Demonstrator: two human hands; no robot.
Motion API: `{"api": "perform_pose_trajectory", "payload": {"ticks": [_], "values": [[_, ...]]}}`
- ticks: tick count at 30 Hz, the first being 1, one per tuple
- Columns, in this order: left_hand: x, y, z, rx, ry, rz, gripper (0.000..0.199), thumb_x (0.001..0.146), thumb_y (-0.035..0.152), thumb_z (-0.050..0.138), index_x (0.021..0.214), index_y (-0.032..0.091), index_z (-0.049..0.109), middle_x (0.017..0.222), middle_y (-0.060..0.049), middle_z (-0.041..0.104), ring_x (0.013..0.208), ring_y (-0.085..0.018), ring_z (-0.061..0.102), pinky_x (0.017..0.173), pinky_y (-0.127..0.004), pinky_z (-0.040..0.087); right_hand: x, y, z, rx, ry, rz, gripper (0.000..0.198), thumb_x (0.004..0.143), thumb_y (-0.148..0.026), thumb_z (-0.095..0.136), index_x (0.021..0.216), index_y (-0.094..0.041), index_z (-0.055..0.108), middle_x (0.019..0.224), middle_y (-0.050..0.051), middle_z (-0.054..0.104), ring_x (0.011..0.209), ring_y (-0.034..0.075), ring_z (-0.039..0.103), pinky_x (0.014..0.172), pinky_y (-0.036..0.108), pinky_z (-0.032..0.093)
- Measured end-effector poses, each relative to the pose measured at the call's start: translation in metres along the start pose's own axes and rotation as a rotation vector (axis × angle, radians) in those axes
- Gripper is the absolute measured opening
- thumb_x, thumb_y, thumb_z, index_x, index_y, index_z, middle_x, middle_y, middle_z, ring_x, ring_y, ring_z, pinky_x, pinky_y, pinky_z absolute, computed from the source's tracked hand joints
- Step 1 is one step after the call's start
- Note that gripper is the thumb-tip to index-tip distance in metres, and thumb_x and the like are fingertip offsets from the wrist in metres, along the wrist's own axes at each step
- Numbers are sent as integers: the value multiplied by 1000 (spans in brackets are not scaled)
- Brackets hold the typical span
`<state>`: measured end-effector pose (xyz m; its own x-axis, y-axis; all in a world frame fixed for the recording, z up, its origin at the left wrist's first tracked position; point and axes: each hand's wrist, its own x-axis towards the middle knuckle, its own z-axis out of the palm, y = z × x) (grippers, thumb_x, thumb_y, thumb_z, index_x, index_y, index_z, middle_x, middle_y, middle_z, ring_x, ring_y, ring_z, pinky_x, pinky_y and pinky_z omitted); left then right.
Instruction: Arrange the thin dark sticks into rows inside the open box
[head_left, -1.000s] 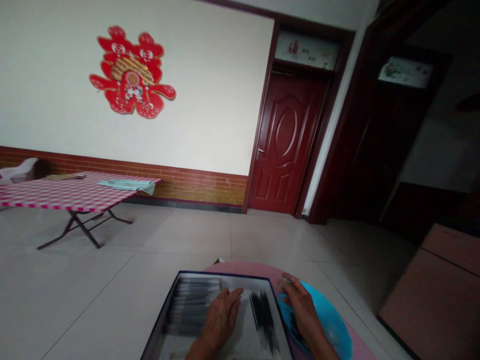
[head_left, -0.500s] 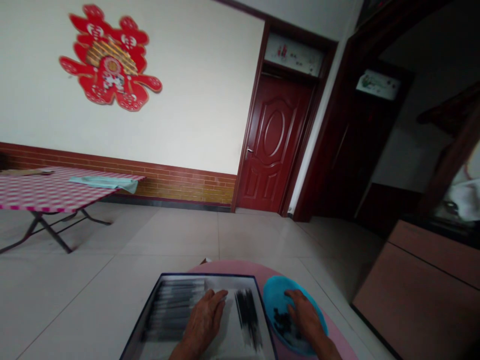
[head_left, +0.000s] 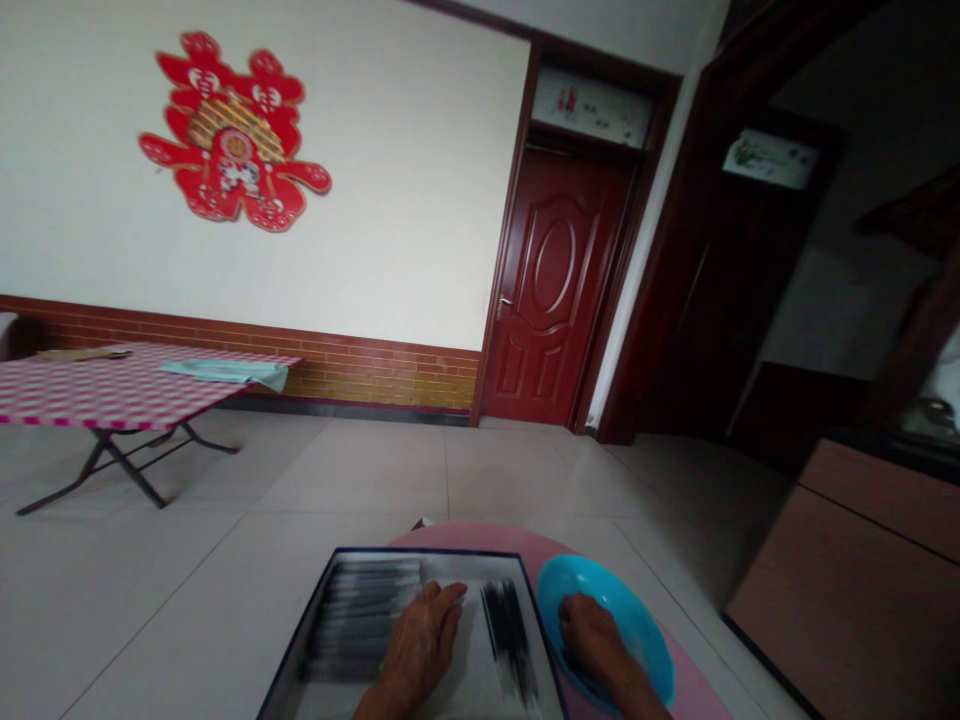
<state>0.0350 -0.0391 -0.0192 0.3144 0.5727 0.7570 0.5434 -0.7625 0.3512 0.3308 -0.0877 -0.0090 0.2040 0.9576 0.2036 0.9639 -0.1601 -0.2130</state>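
My left hand is over a shallow, dark-rimmed tray, its thumb and forefinger pinched together. What is between these fingertips is too small to make out. Left of it in the tray lie rows of grey, stick-like pieces, blurred. To its right is a bundle of thin black sticks. My right hand reaches down into a blue plastic bowl with its fingers curled closed. Whatever they grip is hidden, and the hand covers most of the dark contents.
Tray and bowl stand side by side on a pink round table. Further left is a folding table with a checked cloth and a pale green cloth. A brown cabinet stands on the right. A red door is behind.
My right hand has gone from spread fingers above the black pieces to curled fingers lower in the bowl. The left hand keeps its place over the tray. The whole view has shifted slightly.
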Motion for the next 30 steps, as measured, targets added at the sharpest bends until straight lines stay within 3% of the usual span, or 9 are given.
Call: {"api": "perform_pose_trajectory", "payload": {"ticks": [6, 9, 11, 14, 19, 24, 30], "values": [[-2, 1, 3, 21, 44, 5, 33, 99, 33, 33, 114, 21, 61, 93, -9, 71, 85, -20, 69, 73, -31, 57, 8, -10, -13, 78, 57, 14, 15, 75, -22, 53, 69, -22, 66, 77, 10, 72, 74, 25, 64, 69, 33, 41], [-3, 2, 5, 36, 62, -19, 34, 99, 35, 34, 116, 21, 60, 98, -10, 72, 93, -22, 69, 79, -34, 57, 15, -36, -36, 421, 114, 50, 15, 73, -30, 56, 68, -24, 68, 76, 7, 73, 75, 26, 66, 74, 35, 44], [-2, 4, 5, 23, 49, -44, 33, 99, 36, 35, 113, 21, 61, 96, -9, 72, 91, -22, 69, 78, -33, 57, 18, -62, -50, 733, 153, 68, 17, 69, -36, 60, 74, -25, 72, 85, 5, 76, 86, 27, 66, 81, 36, 46], [1, 6, 3, 16, 64, -59, 34, 99, 36, 34, 107, 20, 63, 93, -10, 72, 87, -21, 70, 75, -32, 57, 16, -104, -56, 1130, 3, 191, 31, 65, -43, 67, 85, -22, 74, 86, 6, 75, 88, 27, 67, 75, 36, 49], [5, 8, -2, -37, 84, -66, 32, 99, 33, 35, 105, 20, 63, 88, -9, 72, 81, -19, 70, 73, -30, 56, 3, -147, -32, 1606, -220, 316, 46, 56, -48, 79, 90, -19, 71, 89, 7, 75, 86, 23, 68, 69, 29, 50], [5, 7, 2, -42, 120, -69, 31, 99, 34, 34, 104, 21, 62, 88, -8, 71, 81, -19, 69, 73, -30, 56, -5, -152, -9, 1826, -324, 379, 43, 52, -43, 85, 87, -21, 72, 93, 5, 74, 90, 21, 68, 76, 28, 49], [4, 7, 4, -18, 122, -42, 32, 99, 33, 33, 102, 20, 62, 87, -8, 71, 81, -19, 69, 72, -29, 55, -8, -155, -7, 1929, -428, 419, 34, 50, -36, 88, 76, -21, 72, 77, 1, 72, 77, 16, 65, 69, 25, 47]]}}
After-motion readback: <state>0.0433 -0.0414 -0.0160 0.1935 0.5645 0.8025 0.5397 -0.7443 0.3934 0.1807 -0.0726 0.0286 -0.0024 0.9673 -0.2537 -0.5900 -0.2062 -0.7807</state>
